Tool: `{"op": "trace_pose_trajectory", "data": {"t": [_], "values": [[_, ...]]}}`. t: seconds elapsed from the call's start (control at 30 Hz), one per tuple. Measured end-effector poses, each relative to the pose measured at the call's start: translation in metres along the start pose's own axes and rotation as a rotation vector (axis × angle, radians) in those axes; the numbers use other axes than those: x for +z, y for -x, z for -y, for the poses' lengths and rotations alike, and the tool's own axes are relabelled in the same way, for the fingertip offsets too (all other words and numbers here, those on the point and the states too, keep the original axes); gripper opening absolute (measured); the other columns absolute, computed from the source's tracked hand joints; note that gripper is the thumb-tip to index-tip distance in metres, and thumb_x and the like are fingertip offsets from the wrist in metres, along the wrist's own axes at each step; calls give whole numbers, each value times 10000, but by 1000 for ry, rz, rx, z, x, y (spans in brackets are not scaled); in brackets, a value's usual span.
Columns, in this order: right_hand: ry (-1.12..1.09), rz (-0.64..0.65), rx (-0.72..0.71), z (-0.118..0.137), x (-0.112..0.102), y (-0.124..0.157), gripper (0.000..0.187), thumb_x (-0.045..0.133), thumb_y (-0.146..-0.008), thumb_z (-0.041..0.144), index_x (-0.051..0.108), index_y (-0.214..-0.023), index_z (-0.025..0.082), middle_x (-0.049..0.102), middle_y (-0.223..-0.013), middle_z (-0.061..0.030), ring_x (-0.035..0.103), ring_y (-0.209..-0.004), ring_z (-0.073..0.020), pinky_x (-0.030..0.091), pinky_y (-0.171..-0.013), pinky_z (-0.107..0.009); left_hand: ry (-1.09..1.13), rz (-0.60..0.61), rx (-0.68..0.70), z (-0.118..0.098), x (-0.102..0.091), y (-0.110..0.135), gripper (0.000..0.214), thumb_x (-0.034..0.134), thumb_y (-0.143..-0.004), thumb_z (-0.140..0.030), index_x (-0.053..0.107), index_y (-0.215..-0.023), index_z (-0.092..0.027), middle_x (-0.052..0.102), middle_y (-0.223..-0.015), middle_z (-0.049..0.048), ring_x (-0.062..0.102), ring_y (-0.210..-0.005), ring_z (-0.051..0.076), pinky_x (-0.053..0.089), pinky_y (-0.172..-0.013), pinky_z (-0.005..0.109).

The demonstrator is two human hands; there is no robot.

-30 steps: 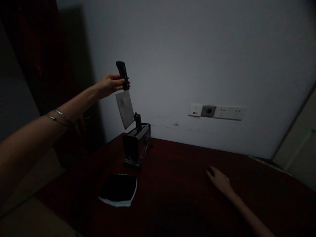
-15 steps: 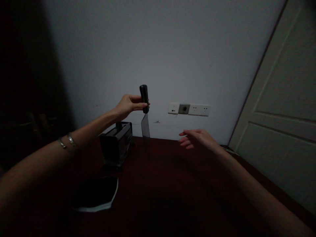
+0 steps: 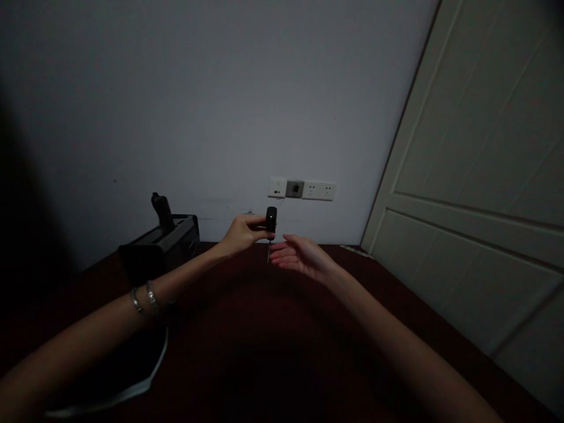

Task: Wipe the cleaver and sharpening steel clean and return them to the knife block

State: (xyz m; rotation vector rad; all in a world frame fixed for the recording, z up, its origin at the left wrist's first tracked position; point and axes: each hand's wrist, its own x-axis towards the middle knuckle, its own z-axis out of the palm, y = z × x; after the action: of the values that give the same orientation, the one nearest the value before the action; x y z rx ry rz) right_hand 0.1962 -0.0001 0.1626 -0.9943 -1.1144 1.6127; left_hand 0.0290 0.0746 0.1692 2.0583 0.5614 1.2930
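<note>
My left hand [image 3: 245,232] pinches the black handle of a kitchen knife [image 3: 271,220]. The handle's end points towards me, and only a thin edge of the blade shows below it. Close by on the right, my right hand [image 3: 302,257] is open, its fingers stretched out beside the blade; whether they touch it I cannot tell. Behind my left forearm, on the left, stands a dark knife block [image 3: 163,242], and one black-handled tool [image 3: 163,210] sticks up out of it.
The dark red tabletop [image 3: 264,317] reaches to the wall. At lower left lies a dark flat thing with a pale rim [image 3: 152,376], partly covered by my arm. Wall sockets [image 3: 318,190] are behind my hands, and a pale panelled door [image 3: 440,223] stands at right.
The view has turned right. My left hand has lowered the knife and turned it edge-on. My right hand has come in close to the blade.
</note>
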Motion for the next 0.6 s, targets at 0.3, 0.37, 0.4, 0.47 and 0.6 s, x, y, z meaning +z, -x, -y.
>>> {"op": "trace_pose_trajectory", "data": {"t": [0.3, 0.37, 0.4, 0.47, 0.6], "values": [[-168, -11, -4, -18, -1, -11, 302, 395, -873, 253, 599, -901, 32, 705, -716, -146, 679, -677, -170, 555, -674, -253, -162, -23, 148, 11, 19, 20, 235, 653, -693, -213, 690, -925, -209, 685, -969, 39, 634, -876, 201, 502, -805, 328], [-220, -12, -12, -21, 0, -14, 284, 395, -872, 232, 597, -920, 37, 701, -709, -136, 677, -693, -173, 546, -729, -283, -218, -31, 197, 12, 21, 24, 240, 626, -722, -200, 680, -955, -217, 681, -984, 42, 634, -884, 192, 502, -811, 321], [-252, -14, -13, -23, -1, -15, 272, 397, -873, 226, 595, -920, 46, 698, -702, -126, 674, -683, -172, 541, -744, -300, -244, -34, 230, 12, 22, 26, 242, 608, -739, -194, 674, -971, -217, 680, -986, 46, 635, -885, 186, 503, -812, 319], [-323, -10, -8, -27, -2, -17, 249, 398, -879, 225, 594, -878, 72, 687, -660, -96, 657, -619, -157, 537, -742, -321, -284, -38, 346, 14, 23, 31, 250, 569, -770, -175, 656, -1003, -200, 679, -983, 61, 635, -885, 177, 509, -809, 325], [-467, 32, 22, -36, -5, -20, 263, 411, -896, 271, 582, -766, 121, 619, -529, -17, 568, -476, -100, 522, -631, -266, -326, -9, 681, 23, 24, 42, 325, 508, -804, -109, 578, -1117, -158, 652, -1024, 102, 605, -964, 176, 515, -822, 360]]}}
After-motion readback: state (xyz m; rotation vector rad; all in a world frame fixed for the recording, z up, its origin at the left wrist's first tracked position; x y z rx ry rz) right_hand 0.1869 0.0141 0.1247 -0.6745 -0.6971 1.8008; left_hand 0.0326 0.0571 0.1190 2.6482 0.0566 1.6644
